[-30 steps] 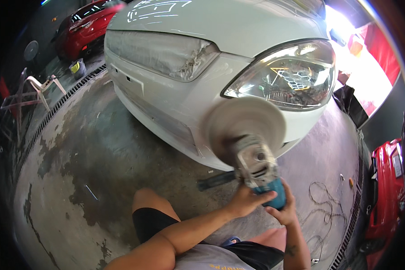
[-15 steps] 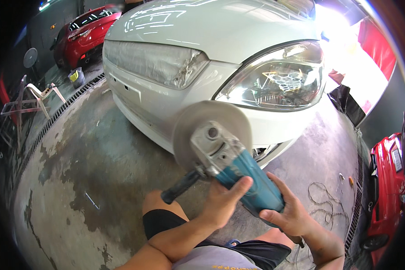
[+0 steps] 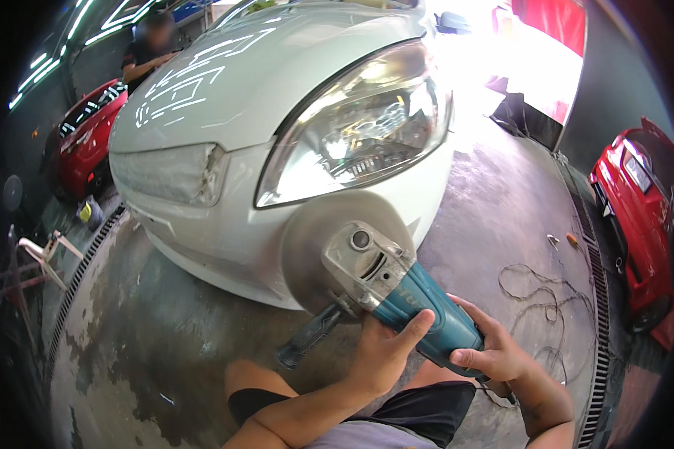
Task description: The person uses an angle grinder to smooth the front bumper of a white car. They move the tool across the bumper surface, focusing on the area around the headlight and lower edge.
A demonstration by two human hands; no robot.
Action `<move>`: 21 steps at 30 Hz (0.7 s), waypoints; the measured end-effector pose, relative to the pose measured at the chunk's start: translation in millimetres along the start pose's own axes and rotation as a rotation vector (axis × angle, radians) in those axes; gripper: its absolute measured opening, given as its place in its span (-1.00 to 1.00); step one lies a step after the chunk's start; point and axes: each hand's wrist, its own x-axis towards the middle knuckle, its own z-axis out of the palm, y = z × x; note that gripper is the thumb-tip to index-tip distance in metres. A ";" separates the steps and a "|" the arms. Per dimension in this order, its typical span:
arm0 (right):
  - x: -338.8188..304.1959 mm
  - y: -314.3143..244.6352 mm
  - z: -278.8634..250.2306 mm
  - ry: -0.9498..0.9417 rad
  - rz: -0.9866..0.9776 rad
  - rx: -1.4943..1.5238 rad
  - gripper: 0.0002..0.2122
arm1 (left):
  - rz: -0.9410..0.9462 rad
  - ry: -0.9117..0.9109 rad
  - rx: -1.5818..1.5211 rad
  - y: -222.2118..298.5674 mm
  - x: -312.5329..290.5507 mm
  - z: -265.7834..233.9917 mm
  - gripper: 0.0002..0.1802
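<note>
A teal rotary polisher with a grey metal head is held at an angle in front of the white car. My left hand is wrapped round the body just behind the head, thumb on top. Further back, my right hand grips the rear end near the cord. The round grey pad looks blurred and overlaps the bumper below the headlight; I cannot tell whether they touch. A black side handle sticks out to the left, ungripped. Some fingers are hidden under the tool.
Sheeting covers the car's grille. A cord lies coiled on the floor at right, beside a drain grate. Red cars stand at left and right. A person is behind the white car. A white chair stands at left.
My view has shifted right and closer to the headlight, which looks larger. The polisher now sits slightly lower in view, still in both hands. A person has come into view at the back left.
</note>
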 end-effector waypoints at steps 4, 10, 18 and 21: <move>-11.6 16.6 -44.3 0.058 -0.022 0.057 0.03 | -0.075 -0.026 0.004 -20.7 22.4 40.8 -0.48; -2.0 57.6 -110.1 0.102 -0.097 0.157 0.03 | -0.022 -0.049 0.217 -64.6 75.3 77.1 -0.57; 7.3 77.0 -182.3 0.155 -0.040 0.320 -0.04 | -0.076 -0.024 0.229 -99.1 142.0 135.4 -0.60; 18.3 76.4 -203.0 0.185 -0.054 0.349 -0.06 | -0.015 -0.036 0.258 -106.0 169.9 152.1 -0.67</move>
